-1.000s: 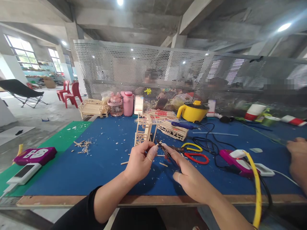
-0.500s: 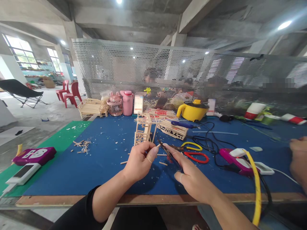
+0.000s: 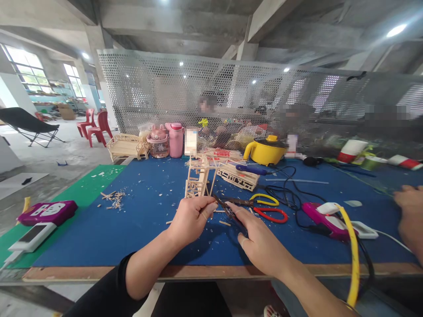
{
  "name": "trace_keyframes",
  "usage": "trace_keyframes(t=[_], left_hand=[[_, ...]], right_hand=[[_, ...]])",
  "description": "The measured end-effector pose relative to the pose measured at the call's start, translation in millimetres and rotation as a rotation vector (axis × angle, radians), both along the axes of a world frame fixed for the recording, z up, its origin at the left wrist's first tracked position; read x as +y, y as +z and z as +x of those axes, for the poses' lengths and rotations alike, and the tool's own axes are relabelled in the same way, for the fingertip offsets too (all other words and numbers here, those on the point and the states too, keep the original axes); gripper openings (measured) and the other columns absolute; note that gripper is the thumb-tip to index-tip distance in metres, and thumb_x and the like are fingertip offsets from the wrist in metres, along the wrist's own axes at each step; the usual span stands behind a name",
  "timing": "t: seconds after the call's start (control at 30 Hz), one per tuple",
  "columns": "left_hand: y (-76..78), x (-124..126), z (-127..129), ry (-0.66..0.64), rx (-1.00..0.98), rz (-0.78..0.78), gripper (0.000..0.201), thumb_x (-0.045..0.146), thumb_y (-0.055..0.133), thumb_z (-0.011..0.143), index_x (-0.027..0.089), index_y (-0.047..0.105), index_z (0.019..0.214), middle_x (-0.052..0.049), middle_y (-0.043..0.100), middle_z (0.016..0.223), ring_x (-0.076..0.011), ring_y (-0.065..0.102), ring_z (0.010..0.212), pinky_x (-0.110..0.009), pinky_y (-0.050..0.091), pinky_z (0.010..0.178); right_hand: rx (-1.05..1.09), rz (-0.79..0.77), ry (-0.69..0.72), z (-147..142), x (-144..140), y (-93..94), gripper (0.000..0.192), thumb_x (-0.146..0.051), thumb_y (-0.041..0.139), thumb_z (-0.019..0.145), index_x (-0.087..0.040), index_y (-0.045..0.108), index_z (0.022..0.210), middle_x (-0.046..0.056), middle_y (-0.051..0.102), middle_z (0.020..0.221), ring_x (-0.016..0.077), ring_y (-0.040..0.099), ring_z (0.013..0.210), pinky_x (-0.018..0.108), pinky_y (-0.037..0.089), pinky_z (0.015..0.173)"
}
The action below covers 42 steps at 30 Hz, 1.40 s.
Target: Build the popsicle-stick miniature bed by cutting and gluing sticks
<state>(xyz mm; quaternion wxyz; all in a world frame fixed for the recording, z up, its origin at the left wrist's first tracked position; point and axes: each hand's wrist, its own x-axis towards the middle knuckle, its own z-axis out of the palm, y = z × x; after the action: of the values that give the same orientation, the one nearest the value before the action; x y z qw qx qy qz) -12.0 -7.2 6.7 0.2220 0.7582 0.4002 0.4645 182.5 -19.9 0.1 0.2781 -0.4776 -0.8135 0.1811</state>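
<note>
Left grip (image 3: 192,219) pinches a thin wooden stick, right grip (image 3: 256,235) squeezes dark cutters (image 3: 228,210); no writing legible.

We see a bright scene: daylight pours through the windows (image 3: 23,70) at left, and ceiling lamps (image 3: 395,30) flare white. Soft shadows lie under our hands on the bench (image 3: 99,229). Edges bow with wide-angle distortion; faces behind the mesh (image 3: 158,97) are blurred.

Left hand (image 3: 191,220) pinches thin stick; right hand (image 3: 256,237) holds cutters (image 3: 228,210) touching it.
</note>
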Motion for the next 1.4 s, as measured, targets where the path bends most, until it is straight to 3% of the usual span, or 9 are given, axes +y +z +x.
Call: trace_keyframes(t=[0.27,0.43,0.5,0.67,0.8,1.1,1.2,1.3,1.4], left_hand=[[-3.7,6.2,-0.8,-0.033,-0.094,-0.075,0.028,0.031,0.046,0.087,0.017,0.064,0.070,0.000,0.059,0.058,-0.0107,0.049,0.055,-0.022,0.041,0.057],[-5.1,8.0,2.0,-0.085,-0.216,-0.228,0.031,0.039,0.046,0.086,0.017,0.062,0.071,0.002,0.057,0.058,-0.0081,0.043,0.046,-0.020,0.036,0.047],[-3.6,7.3,3.0,-0.035,-0.187,-0.210,0.032,0.038,0.045,0.086,0.017,0.061,0.068,0.002,0.057,0.056,-0.0085,0.044,0.047,-0.020,0.036,0.049],[-0.4,5.1,-1.4,0.160,-0.016,-0.113,0.038,0.035,0.044,0.087,0.018,0.055,0.055,0.002,0.055,0.050,-0.0109,0.049,0.050,-0.022,0.036,0.054],[-4.8,8.4,-6.7,0.112,0.083,-0.202,0.036,0.035,0.043,0.086,0.020,0.057,0.057,0.000,0.063,0.056,-0.0136,0.054,0.052,-0.023,0.037,0.055],[-15.0,18.0,-6.3,0.245,0.151,-0.377,0.024,0.031,0.038,0.088,0.020,0.058,0.080,-0.005,0.071,0.075,-0.0162,0.060,0.057,-0.026,0.039,0.056],[-16.2,17.9,-6.1,0.186,0.075,-0.398,0.025,0.035,0.042,0.086,0.020,0.060,0.078,-0.002,0.069,0.068,-0.0155,0.058,0.053,-0.026,0.039,0.054],[-13.6,18.3,-7.2,0.165,-0.135,-0.348,0.025,0.040,0.054,0.080,0.019,0.067,0.076,-0.002,0.067,0.069,-0.0167,0.059,0.064,-0.027,0.042,0.059],[-8.8,19.5,-8.8,0.189,-0.430,-0.294,0.025,0.040,0.061,0.075,0.019,0.071,0.081,-0.005,0.067,0.089,-0.0176,0.059,0.079,-0.027,0.045,0.067]], right_hand=[[0.287,-0.311,0.129,-4.3,-2.4,9.9,0.031,-0.009,0.043,0.064,-0.022,0.064,0.082,-0.001,0.062,0.074,0.0175,0.055,0.068,0.032,0.047,0.067],[0.650,-0.738,0.308,-9.4,-3.5,1.2,0.053,-0.009,0.043,0.050,-0.018,0.060,0.099,-0.001,0.055,0.068,0.0129,0.049,0.058,0.025,0.040,0.053],[0.597,-0.668,0.269,-13.5,-1.1,-3.4,0.056,-0.010,0.042,0.051,-0.019,0.060,0.103,0.000,0.057,0.071,0.0147,0.052,0.060,0.027,0.043,0.055],[0.032,0.067,-0.249,-10.9,18.1,-4.9,0.057,-0.010,0.045,0.064,-0.016,0.055,0.120,0.012,0.061,0.110,0.0281,0.055,0.103,0.043,0.042,0.091],[-0.338,0.008,-0.391,4.1,32.4,-2.5,0.062,-0.013,0.046,0.070,-0.007,0.044,0.132,0.020,0.052,0.128,0.0337,0.051,0.116,0.045,0.040,0.096],[-0.659,0.016,-0.392,-5.3,66.7,12.6,0.085,-0.058,0.057,0.068,-0.006,0.042,0.133,0.023,0.051,0.126,0.0378,0.049,0.115,0.044,0.042,0.087],[-0.712,0.011,-0.331,-9.2,67.9,31.6,0.051,-0.055,0.058,0.069,-0.013,0.067,0.098,0.019,0.064,0.107,0.0338,0.058,0.101,0.039,0.044,0.078],[-0.522,-0.055,-0.153,-18.8,58.4,45.3,0.029,-0.046,0.054,0.076,-0.021,0.069,0.071,0.007,0.068,0.073,0.0219,0.063,0.071,0.031,0.043,0.063],[-0.090,-0.084,0.124,-37.3,52.1,44.6,0.023,-0.039,0.057,0.077,-0.024,0.068,0.091,0.000,0.068,0.076,0.0149,0.060,0.067,0.025,0.043,0.060]])
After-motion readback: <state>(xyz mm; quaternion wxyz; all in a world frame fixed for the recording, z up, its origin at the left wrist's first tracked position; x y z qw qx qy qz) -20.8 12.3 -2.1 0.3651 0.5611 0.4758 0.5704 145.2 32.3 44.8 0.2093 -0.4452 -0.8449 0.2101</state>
